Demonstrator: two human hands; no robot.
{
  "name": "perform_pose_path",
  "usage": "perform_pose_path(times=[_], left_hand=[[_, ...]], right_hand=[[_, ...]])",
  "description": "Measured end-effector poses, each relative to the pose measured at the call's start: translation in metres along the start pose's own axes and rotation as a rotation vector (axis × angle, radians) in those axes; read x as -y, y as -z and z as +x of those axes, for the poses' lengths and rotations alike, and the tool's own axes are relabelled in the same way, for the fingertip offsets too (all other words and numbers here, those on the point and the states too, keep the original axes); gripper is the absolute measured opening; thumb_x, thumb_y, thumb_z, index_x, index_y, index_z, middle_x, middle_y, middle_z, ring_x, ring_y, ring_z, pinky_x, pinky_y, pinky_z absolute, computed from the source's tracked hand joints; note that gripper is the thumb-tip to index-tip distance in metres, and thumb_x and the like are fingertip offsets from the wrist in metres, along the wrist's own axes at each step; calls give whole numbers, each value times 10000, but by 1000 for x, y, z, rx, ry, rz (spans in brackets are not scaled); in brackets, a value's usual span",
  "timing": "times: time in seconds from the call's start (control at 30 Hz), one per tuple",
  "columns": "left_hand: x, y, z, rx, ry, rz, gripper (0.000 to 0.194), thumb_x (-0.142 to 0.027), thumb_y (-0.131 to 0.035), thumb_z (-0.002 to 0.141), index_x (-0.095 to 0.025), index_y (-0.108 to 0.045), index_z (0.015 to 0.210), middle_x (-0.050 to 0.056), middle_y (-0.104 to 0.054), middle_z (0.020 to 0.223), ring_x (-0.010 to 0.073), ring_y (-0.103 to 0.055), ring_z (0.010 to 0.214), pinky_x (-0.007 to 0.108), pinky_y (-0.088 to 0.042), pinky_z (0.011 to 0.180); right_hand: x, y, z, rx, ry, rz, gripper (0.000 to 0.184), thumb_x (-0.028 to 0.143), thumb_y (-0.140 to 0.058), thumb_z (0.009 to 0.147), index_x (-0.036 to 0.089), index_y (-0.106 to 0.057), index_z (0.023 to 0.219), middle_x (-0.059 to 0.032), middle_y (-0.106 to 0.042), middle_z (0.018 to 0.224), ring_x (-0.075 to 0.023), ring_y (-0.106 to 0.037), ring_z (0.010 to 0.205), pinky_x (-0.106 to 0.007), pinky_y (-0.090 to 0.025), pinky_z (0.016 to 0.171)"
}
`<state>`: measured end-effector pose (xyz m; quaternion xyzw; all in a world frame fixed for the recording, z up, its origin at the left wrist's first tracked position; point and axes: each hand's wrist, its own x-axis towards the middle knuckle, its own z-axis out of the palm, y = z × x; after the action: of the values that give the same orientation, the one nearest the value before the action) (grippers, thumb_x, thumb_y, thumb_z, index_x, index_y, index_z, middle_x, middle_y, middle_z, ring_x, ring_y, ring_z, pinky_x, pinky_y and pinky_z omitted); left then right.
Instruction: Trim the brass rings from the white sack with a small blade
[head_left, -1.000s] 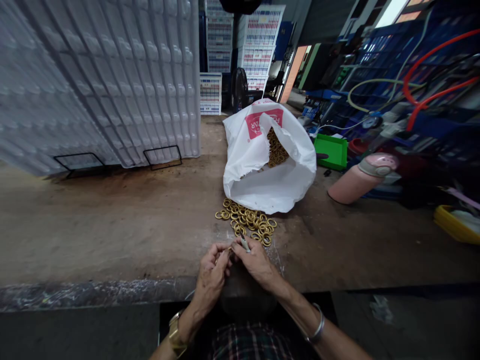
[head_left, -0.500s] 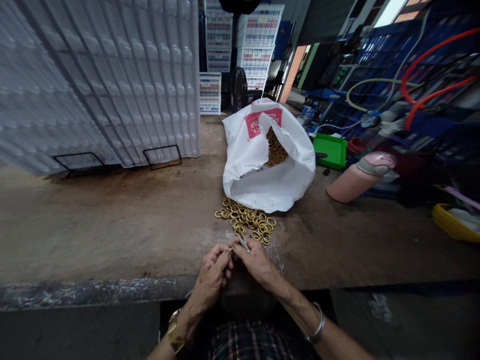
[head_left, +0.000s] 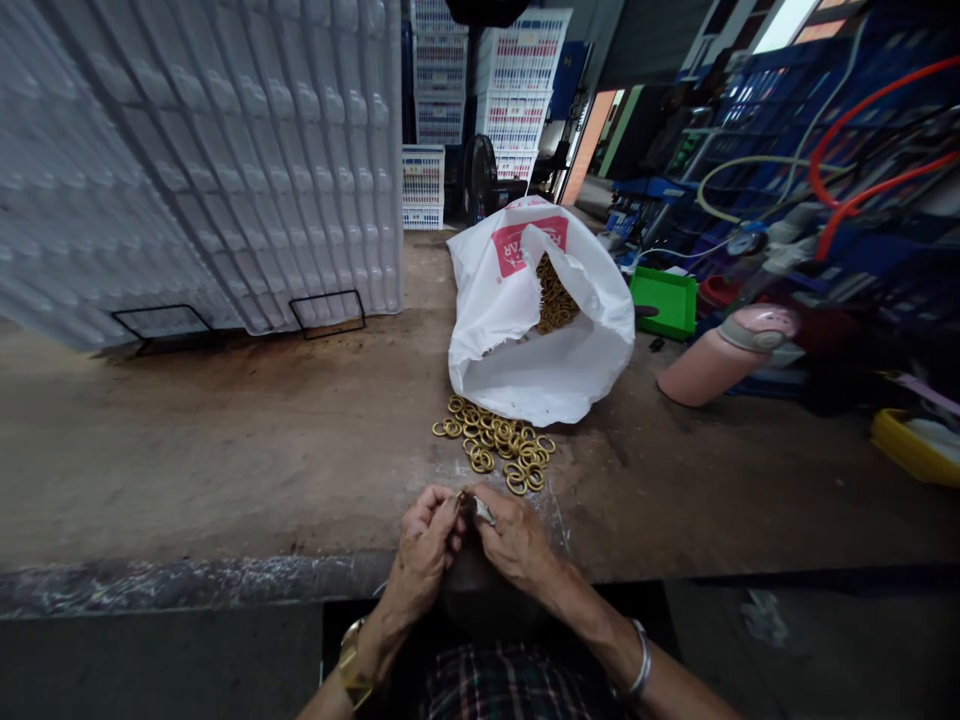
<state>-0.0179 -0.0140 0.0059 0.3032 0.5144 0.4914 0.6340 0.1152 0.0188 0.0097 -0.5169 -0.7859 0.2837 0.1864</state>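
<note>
Because the torn mouth of a white sack (head_left: pixel 484 325) opens toward the wearer, brass-coloured rings inside (head_left: pixel 556 300) show, and a loose pile of rings (head_left: pixel 496 437) lies just in front of it, presumably for short reach. Nearer the wearer than the sack, the left hand (head_left: pixel 426 540) pinches what looks like one ring (head_left: pixel 460 495) in a narrow fingertip grip, seemingly to steady it. Close beside, the right hand (head_left: pixel 517 540) closes around a small pale tool (head_left: pixel 484 512); whether tool and ring touch, I cannot tell. Left of the sack, the wooden bench (head_left: pixel 225 450) spreads wide toward upright clear plastic trays (head_left: pixel 315 190). Right of the sack, a green tray (head_left: pixel 675 300) and a pink bottle (head_left: pixel 709 365) limit sideways room. Farthest forward of the sack, the bench's scuffed edge passes by the wrists.
</note>
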Motion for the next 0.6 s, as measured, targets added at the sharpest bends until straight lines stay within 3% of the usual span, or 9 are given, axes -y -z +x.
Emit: perform_pose_path(times=[0.23, 0.37, 0.6], left_hand=[[-2, -2, 0, -41, -37, 58, 481, -632, -607, 676, -174, -477, 742, -47, -475, 576, 51, -372, 437, 169, -229, 395], [0, -3, -1, -46, -79, 100, 447, -608, -586, 716, -173, -484, 721, -39, -480, 583, 53, -383, 449, 174, -245, 401], [-2, -6, -17, 45, -33, 55, 419, -572, -587, 747, -172, -468, 721, -51, -475, 559, 41, -382, 428, 152, -253, 389]], right_hand=[[7, 5, 1, 72, 34, -88, 260, 56, -367, 689, 187, -554, 813, -43, -639, 768, -161, -559, 689, -247, -365, 633], [7, 4, 0, 104, 15, -123, 297, 65, -381, 688, 185, -569, 884, -46, -653, 773, -163, -562, 672, -251, -352, 616], [-7, -1, 5, 20, -10, -168, 269, 73, -396, 731, 172, -561, 919, -42, -650, 748, -145, -546, 623, -245, -304, 560]])
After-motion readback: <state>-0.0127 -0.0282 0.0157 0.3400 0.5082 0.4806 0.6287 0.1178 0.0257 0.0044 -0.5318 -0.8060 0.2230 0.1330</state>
